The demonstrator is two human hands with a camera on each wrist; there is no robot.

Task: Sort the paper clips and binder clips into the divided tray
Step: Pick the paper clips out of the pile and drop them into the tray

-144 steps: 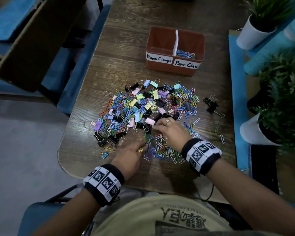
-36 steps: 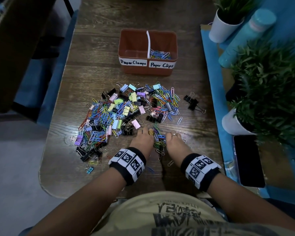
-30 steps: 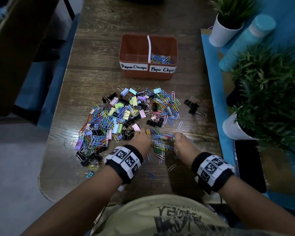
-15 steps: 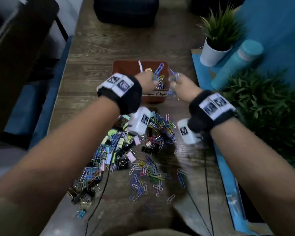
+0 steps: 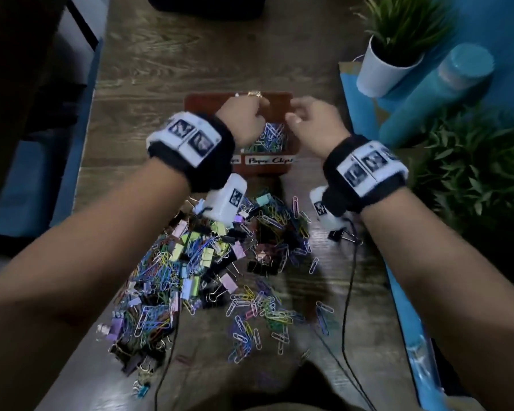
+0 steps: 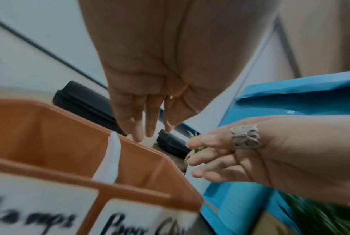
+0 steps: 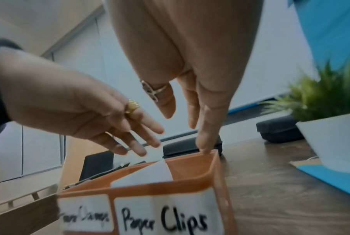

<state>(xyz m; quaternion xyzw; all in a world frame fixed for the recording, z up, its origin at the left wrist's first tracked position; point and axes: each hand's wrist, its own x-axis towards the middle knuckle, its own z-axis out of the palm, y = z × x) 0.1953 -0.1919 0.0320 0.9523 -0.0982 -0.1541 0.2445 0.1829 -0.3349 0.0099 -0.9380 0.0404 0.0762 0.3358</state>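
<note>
The orange divided tray [image 5: 267, 171] stands at mid-table, a white divider [image 6: 109, 159] splitting it. Its right half, labelled "Paper Clips", holds coloured paper clips [image 5: 269, 139]. Both hands hover over that half with fingers straight and spread, holding nothing. My left hand [image 5: 248, 115] is at the divider side, also seen in the left wrist view [image 6: 148, 127]. My right hand [image 5: 307, 120] is over the tray's right edge, seen too in the right wrist view [image 7: 190, 124]. The mixed pile of paper clips and binder clips [image 5: 208, 256] lies nearer me.
Loose paper clips [image 5: 258, 315] are scattered at the pile's near side. A black binder clip [image 5: 341, 236] lies apart on the right. A white-potted plant [image 5: 389, 60], a teal bottle [image 5: 433, 96] and a blue mat [image 5: 356, 108] line the right side. A black case [image 5: 208, 4] sits beyond the tray.
Both hands gathered paper clips near the table's front edge, carried them up over the tray's right half and let them go; the fingers now spread empty.
</note>
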